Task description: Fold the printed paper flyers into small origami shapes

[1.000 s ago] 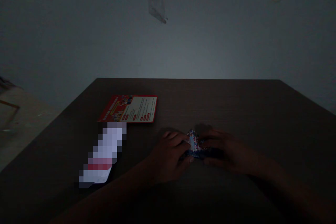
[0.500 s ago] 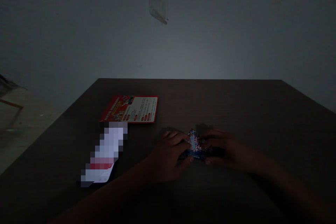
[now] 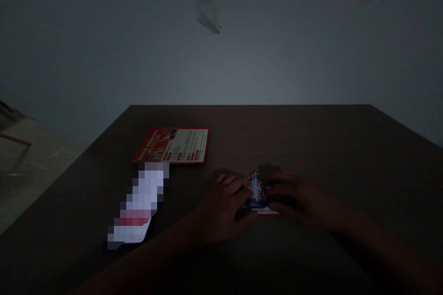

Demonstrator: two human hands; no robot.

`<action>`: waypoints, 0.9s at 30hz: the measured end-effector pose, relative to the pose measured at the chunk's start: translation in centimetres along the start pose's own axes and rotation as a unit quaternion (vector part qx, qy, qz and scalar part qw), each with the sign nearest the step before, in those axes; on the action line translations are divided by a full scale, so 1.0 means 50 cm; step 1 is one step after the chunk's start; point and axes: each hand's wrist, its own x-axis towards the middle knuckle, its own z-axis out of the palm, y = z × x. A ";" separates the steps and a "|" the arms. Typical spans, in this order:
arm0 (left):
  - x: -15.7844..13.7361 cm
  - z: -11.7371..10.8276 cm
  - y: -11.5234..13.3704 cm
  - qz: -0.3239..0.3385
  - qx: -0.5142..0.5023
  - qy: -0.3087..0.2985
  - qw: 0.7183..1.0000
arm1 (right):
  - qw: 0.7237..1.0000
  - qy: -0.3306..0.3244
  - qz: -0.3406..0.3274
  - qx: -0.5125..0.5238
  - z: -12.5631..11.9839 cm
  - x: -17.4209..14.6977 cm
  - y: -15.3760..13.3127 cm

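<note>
Low on the table, a small blue item with a dense red-and-white print (image 3: 255, 190) sits between my two hands. It looks like printed paper or a packet; the dim light hides its exact kind. From its left side my left hand (image 3: 223, 207) grips it, fingers curved over the top and thumb at the near edge. Opposite, my right hand (image 3: 299, 198) holds the right side with bent fingers and its thumb low. A pale strip with a red border (image 3: 268, 211) shows under the near edge, between the thumbs. Much of the item is covered by my fingers.
Left of my hands lies a lit phone (image 3: 138, 207), its screen blurred out. Beyond it is a red-and-white printed card (image 3: 187, 145). The dark wooden table (image 3: 277, 133) meets a grey wall (image 3: 277, 55), where a clear plastic bag (image 3: 208, 0) hangs.
A pale strip with a red border now shows below the blue printed item, where it was not visible before. My right thumb has risen slightly onto the near edge; both hands otherwise keep their places.
</note>
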 end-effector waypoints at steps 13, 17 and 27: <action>-0.001 0.009 -0.004 -0.010 0.084 0.012 0.996 | 0.993 -0.011 -0.024 -0.115 0.004 0.002 -0.019; 0.000 0.007 0.000 -0.011 0.111 -0.002 0.994 | 0.990 -0.018 -0.025 -0.136 0.008 0.003 -0.025; -0.001 0.007 0.002 -0.006 0.127 -0.012 0.992 | 0.987 -0.007 -0.036 -0.159 0.024 0.004 -0.018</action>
